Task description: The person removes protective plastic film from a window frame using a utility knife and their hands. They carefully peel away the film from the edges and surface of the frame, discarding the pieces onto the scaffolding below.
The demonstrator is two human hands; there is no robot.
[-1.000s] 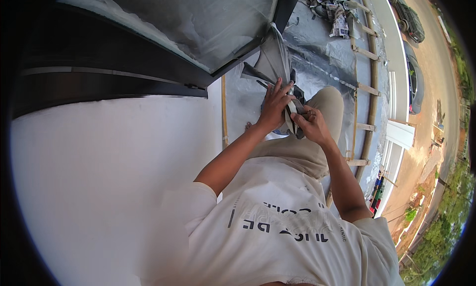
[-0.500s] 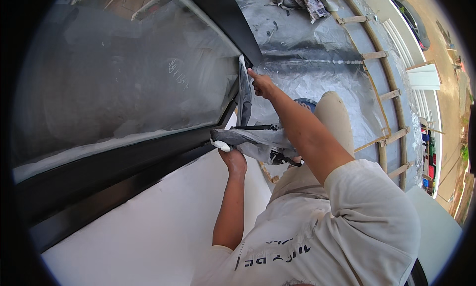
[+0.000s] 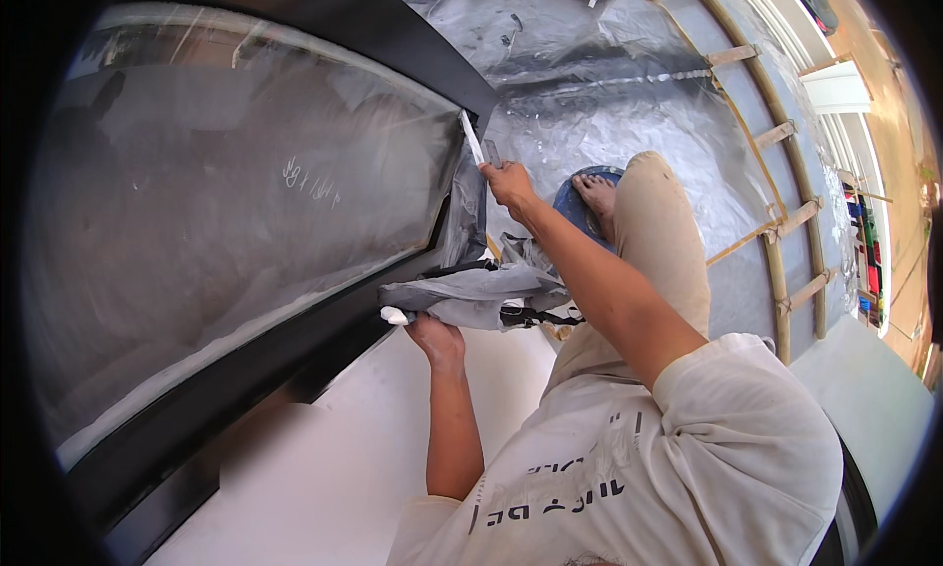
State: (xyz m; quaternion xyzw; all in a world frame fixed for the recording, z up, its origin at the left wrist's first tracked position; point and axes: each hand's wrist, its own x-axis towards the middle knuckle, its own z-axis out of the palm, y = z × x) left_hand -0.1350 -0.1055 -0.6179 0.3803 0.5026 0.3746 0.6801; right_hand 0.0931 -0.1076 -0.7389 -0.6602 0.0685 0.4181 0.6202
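My right hand [image 3: 509, 185] is closed on a thin pale strip [image 3: 472, 139] at the corner of the dark window frame [image 3: 432, 55]. A small flat grey piece [image 3: 492, 154] shows beside its fingers; what it is I cannot tell. Below, my left hand [image 3: 437, 340] is closed under a crumpled bundle of grey plastic sheeting [image 3: 462, 296], its fingers partly hidden. A white rounded lump [image 3: 395, 316] sticks out at the bundle's left end. Grey film [image 3: 462, 213] hangs along the frame between my hands. White streaks and scribbled marks cover the glass [image 3: 236, 173].
My bare foot [image 3: 596, 195] rests on a round blue object [image 3: 575, 222]. Crumpled plastic sheeting [image 3: 599, 114] covers the surface beyond. A bamboo ladder [image 3: 776, 134] lies along the right. A white wall [image 3: 324, 468] stands below the frame, and the ground [image 3: 884, 144] shows far right.
The view has shifted. My right hand has turned and now grips a pale strip near the frame corner. The bundle in my left hand has moved left and lower, and my foot has come into view.
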